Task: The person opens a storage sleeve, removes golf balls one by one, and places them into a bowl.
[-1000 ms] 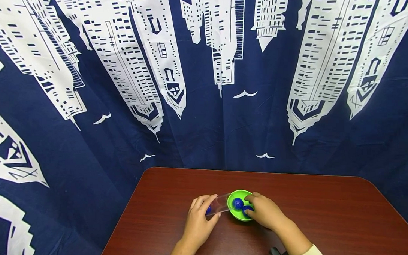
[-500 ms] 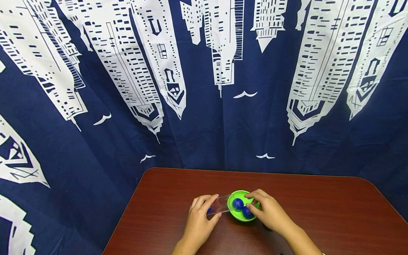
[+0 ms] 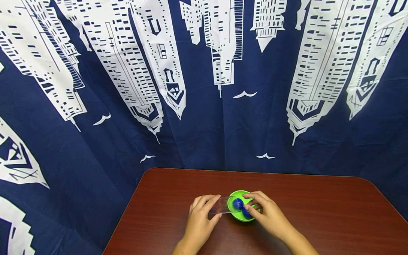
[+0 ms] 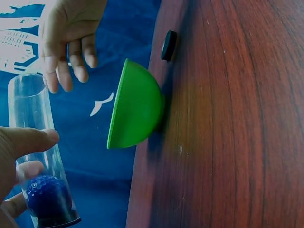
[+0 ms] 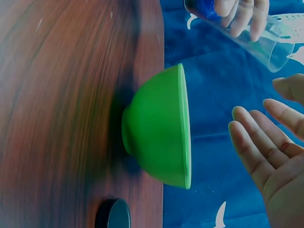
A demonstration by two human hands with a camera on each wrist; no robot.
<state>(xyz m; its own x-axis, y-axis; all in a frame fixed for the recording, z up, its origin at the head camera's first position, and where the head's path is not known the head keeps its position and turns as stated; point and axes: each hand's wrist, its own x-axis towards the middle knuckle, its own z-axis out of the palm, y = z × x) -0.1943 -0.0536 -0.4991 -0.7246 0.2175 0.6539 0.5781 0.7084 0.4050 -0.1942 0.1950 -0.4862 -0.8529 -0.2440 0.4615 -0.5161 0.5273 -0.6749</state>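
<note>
My left hand (image 3: 201,217) grips a clear plastic tube (image 4: 29,107) between thumb and fingers. A blue dimpled ball (image 4: 47,195), like a golf ball, lies at the tube's black-capped end. The tube is tilted, and its open mouth faces the right hand above the bowl. Below sits a green bowl (image 5: 159,128) upright on the table, holding two blue balls (image 3: 237,204); its wall hides them from both wrist views. Over the bowl's right side hovers my right hand (image 3: 269,215), its fingers loosely spread and holding nothing in the right wrist view.
A round black cap (image 5: 113,213) lies on the brown wooden table (image 3: 328,209) beside the bowl, on the right-hand side. Behind the table hangs a dark blue cloth (image 3: 204,142) printed with white buildings and birds.
My right hand has lifted off the balls in the bowl and now hovers over them, its fingers apart. The left hand still holds the tube, which has shifted slightly to the right.
</note>
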